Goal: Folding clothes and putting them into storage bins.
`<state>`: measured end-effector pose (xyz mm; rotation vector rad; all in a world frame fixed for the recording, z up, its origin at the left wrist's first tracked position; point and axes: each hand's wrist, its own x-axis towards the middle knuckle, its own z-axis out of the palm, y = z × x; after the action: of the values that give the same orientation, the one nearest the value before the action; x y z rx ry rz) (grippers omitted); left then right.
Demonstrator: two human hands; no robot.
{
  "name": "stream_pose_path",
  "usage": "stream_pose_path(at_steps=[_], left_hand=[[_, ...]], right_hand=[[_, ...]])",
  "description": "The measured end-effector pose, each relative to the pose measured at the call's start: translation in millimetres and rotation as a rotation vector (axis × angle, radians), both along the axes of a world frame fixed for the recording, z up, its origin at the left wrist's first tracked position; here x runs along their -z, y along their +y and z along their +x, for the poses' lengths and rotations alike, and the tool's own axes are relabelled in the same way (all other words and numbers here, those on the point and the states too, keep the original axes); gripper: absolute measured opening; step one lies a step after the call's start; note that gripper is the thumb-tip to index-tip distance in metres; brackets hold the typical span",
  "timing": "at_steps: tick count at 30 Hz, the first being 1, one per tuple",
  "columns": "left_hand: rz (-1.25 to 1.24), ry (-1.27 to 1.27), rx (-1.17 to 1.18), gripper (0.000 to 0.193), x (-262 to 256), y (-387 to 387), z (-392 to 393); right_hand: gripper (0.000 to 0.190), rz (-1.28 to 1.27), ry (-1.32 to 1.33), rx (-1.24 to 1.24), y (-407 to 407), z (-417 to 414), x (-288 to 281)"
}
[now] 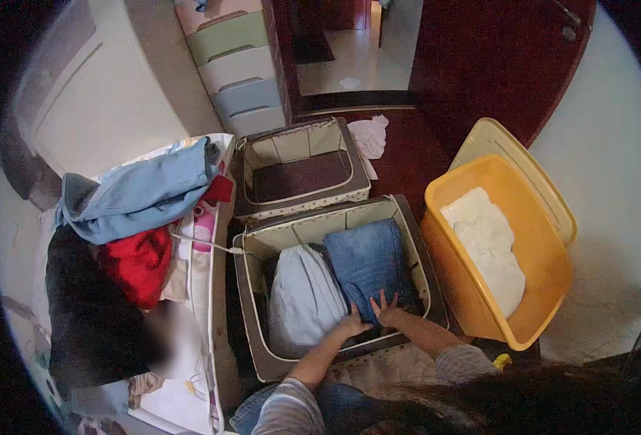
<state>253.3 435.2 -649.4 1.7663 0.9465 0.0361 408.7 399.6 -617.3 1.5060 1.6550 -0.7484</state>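
Both hands reach into the near fabric storage box point(347, 353), which has a brown rim and a cream lining. My left hand point(354, 323) rests between folded light-blue trousers point(304, 293) with a gathered waist and folded blue denim jeans point(365, 261). Against the lower edge of the jeans lies my right hand point(385, 311), its fingers spread. Neither hand visibly grips anything. The two folded garments lie side by side inside the box.
A second fabric box point(361, 185) stands behind. An orange plastic bin point(445, 239) at right holds white cloth point(486, 244); its lid point(516, 163) leans behind. At left, blue point(135, 196), red point(143, 266) and black garments point(92, 310) are piled. A pale cloth point(370, 138) lies on the floor.
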Motion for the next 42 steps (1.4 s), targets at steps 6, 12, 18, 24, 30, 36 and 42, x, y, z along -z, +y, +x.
stream_pose_path(at_steps=[6, 12, 18, 24, 30, 36, 42], left_hand=[[0.189, -0.06, 0.031, 0.058, -173.8, 19.3, -26.8], [0.597, 0.0, -0.483, 0.041, -389.8, -79.5, -197.8], [0.549, -0.199, -1.028, 0.046, -371.0, -266.3, -230.5], [0.0, -0.504, -1.249, 0.072, -305.8, -406.2, -198.5], [-0.259, -0.78, -1.307, 0.067, -317.6, -383.4, -199.9], [0.155, -0.938, -0.941, 0.062, -366.2, -311.5, -225.3], [0.32, -0.444, -0.569, 0.062, -361.1, -202.9, -210.8]], right_hand=[[0.05, 0.858, 0.116, -0.117, -20.3, 28.4, 5.7], [0.069, 0.304, 0.786, 0.355, -30.0, -33.3, -188.5], [0.064, -0.338, 1.371, 0.748, -138.1, -76.2, -283.3], [0.062, -0.478, 1.222, 0.731, -199.8, -65.1, -314.1], [0.072, 0.097, 1.488, 0.641, -212.6, -77.3, -363.7], [0.031, 0.076, 1.736, 0.771, -157.4, -81.9, -434.4], [0.017, 0.035, 2.059, 0.932, -141.6, -72.0, -508.3]])
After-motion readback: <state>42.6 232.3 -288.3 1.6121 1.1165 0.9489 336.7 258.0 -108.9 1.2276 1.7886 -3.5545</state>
